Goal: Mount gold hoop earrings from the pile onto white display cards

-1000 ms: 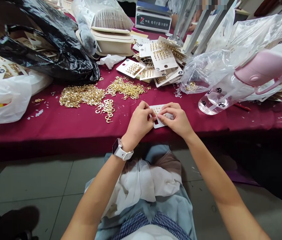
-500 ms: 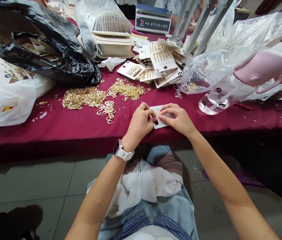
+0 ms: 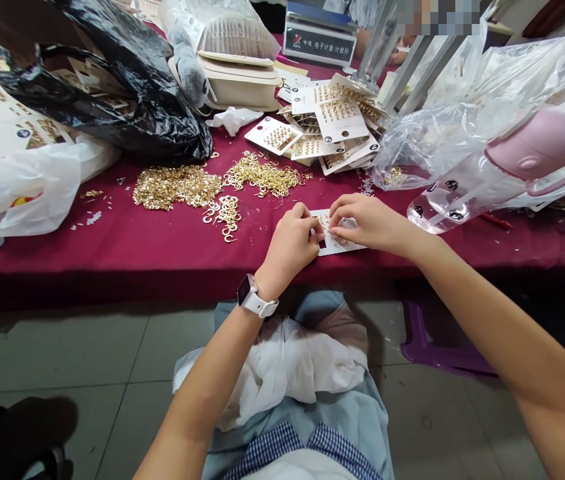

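A white earring card (image 3: 357, 249) with small gold pieces on it lies on the table near its front edge. My left hand (image 3: 296, 243), a white-strapped watch (image 3: 257, 297) on its wrist, is closed on the card's left side. Over the middle of the card, the thumb and fingers of my right hand (image 3: 366, 223) are pinched together. Whatever they hold is too small to make out. Left of my hands are a heap of gold hoops (image 3: 267, 176), a smaller group of hoops (image 3: 225, 215) and a pile of tiny gold pieces (image 3: 177, 187).
Filled earring cards (image 3: 342, 120) are stacked loosely behind my hands. A pink-lidded bottle (image 3: 507, 163) leans at the right beside plastic bags (image 3: 422, 143). A black bag (image 3: 162, 127) stands left, a scale (image 3: 318, 43) at the back. Below is a purple stool (image 3: 422, 347).
My right forearm has swung outward, and the right hand has shifted slightly right over the card. My left hand stays at the card's left side. The whole view has moved a little.
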A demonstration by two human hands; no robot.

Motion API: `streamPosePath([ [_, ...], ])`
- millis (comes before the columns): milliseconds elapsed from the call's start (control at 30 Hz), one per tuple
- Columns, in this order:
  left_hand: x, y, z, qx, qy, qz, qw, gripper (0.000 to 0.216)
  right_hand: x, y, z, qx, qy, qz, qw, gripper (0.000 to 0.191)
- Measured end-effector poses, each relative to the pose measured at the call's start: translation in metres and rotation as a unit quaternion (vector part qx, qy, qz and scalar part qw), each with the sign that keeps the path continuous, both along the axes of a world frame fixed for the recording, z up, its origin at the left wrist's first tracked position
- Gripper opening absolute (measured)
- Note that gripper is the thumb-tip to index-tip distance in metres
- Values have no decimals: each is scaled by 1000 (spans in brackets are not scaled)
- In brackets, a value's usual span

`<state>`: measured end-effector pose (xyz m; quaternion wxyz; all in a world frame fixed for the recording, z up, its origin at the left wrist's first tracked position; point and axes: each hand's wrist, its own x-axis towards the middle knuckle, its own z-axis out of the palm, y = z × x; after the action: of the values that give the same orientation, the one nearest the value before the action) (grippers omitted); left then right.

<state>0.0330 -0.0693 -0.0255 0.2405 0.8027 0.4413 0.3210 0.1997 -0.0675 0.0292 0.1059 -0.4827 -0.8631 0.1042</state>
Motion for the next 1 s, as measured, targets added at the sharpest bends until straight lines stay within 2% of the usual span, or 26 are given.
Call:
streamPosePath([
  [233,0,0,0,5,9,-2,1000,7,5,16,4,17,-77,137,987,15],
  [433,0,1,-1,12,25,-5,1000,10,-5,19,20,94,-229,232,941,21],
  [500,-1,1,-1,12,29,-3,1000,10,-8,20,23,93,-243,240,935,22],
  [600,-1,1,-1,12,33,-7,999,10,-7,24,22,57,-221,233,945,19],
  [800,-2,2,-5,32,19,-14,999,7,-1,32,14,-33,-148,160,976,15],
  [1000,-3,0,-5,25,-7,-22,999,9,-4,28,21,-47,-172,170,969,15],
])
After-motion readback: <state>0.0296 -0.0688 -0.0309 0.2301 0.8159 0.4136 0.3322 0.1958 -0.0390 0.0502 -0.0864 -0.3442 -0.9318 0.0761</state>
